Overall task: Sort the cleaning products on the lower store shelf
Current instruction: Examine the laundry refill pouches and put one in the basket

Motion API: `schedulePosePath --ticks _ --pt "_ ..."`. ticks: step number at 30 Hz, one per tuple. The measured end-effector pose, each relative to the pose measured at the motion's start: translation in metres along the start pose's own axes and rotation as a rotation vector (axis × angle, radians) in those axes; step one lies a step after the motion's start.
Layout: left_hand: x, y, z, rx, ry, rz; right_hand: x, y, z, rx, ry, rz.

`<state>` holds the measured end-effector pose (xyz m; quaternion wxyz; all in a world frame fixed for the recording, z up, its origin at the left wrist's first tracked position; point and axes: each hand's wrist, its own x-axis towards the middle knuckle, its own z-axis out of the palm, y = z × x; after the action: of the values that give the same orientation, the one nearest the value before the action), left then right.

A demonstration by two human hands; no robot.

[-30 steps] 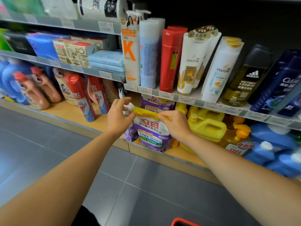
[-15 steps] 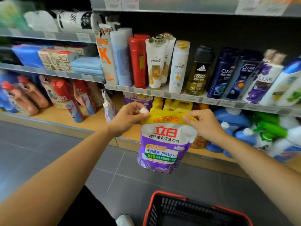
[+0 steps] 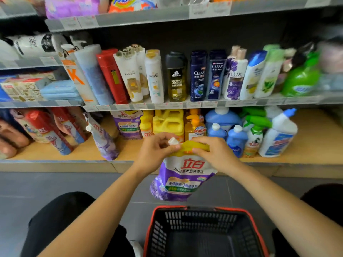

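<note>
1. Far left of the lower shelf (image 3: 55, 156): red-capped bottles (image 3: 46, 130) lean against each other. I get heavy blur at that edge and can't read the labels.
2. Next right: a purple pouch (image 3: 104, 141) stands tilted on the shelf board, white spout at upper left, near the front edge. A second purple pouch (image 3: 130, 125) stands further back, beside the yellow jugs (image 3: 168, 121).
3. Left hand (image 3: 156, 153): fingers curled, pinching the top left corner of the held detergent pouch (image 3: 181, 179) right at its white cap (image 3: 173, 140). Thumb looks to be under the cap, but the fingers cover the contact, so I can't be sure.
4. The held detergent pouch is off the shelf. It hangs upright in front of the shelf's front edge, label towards me, yellow band on top, purple below. Its bottom end is above the far rim of the basket (image 3: 185, 208), not touching it.
5. Right hand (image 3: 213, 154): thumb and fingers pinch the yellow top band at the right corner.
6. Behind and right of that hand: blue bottles (image 3: 235, 140) with white caps, then green spray bottles (image 3: 258, 120), all standing on the shelf.
7. Far right: a white angled-neck bottle (image 3: 280, 136) with a blue tip, upright, just beside the sprays.
</note>
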<state>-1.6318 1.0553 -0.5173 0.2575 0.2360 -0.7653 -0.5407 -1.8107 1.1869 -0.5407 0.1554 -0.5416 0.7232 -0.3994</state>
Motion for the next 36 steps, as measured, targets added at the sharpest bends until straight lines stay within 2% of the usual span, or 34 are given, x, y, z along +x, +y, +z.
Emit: schedulePosePath --ticks 3,7,14,19,25,29,32,34,36 --pt "0.001 0.000 0.020 -0.026 0.032 -0.037 -0.001 0.008 -0.012 -0.008 -0.030 0.037" --pt "0.000 0.006 0.040 -0.157 -0.032 -0.053 -0.002 0.018 -0.029 -0.124 -0.105 0.079" --pt "0.009 0.017 0.040 -0.231 -0.232 0.046 -0.009 0.012 -0.047 0.108 0.002 0.050" --pt "0.016 0.019 0.047 -0.460 -0.367 -0.001 -0.009 0.009 -0.064 0.120 0.032 0.004" --pt "0.016 0.020 0.066 -0.448 -0.134 0.053 -0.010 0.013 -0.068 0.060 0.115 -0.004" --pt "0.013 0.022 0.072 -0.255 0.100 0.158 -0.014 0.012 -0.068 0.022 0.127 -0.007" --pt "0.011 0.022 0.076 -0.057 0.251 0.209 -0.018 0.008 -0.063 -0.040 0.063 -0.032" --pt "0.011 0.022 0.076 0.024 0.279 0.213 -0.021 0.006 -0.061 -0.049 0.048 -0.039" --pt "0.012 0.023 0.074 0.046 0.229 0.203 -0.022 0.006 -0.062 -0.036 0.050 -0.033"
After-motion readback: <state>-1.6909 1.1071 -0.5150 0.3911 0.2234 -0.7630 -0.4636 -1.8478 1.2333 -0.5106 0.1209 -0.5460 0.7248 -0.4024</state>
